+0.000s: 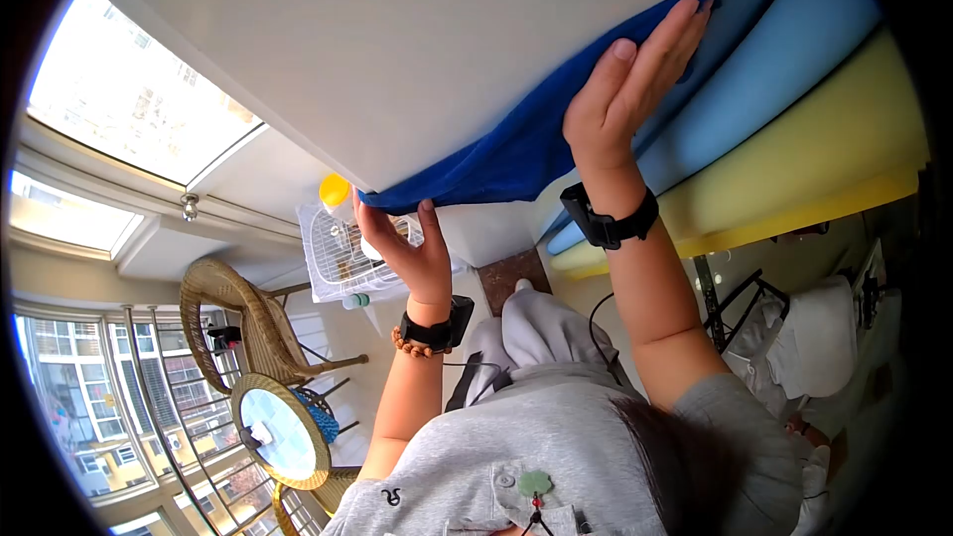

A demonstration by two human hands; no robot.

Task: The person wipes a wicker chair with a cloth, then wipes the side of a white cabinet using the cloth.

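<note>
A blue cloth (516, 154) lies stretched along the lower edge of a large white surface (397, 50). My left hand (409, 256) touches the cloth's left end at the corner of that surface, its thumb and fingers apart. Farther up and to the right, my right hand (635, 89) presses on the cloth's other end, with the thumb apart and the fingers stretched out. The fingertips of my right hand are partly hidden by the cloth's edge. Both wrists wear black devices.
Light blue (784, 50) and yellow (824, 139) padded forms stand at the right. Below left are a wire rack (338, 248), a yellow-lidded container (335, 190), a wicker chair (213, 303) and a round table (320, 452). Windows line the left. White seating (819, 337) is at lower right.
</note>
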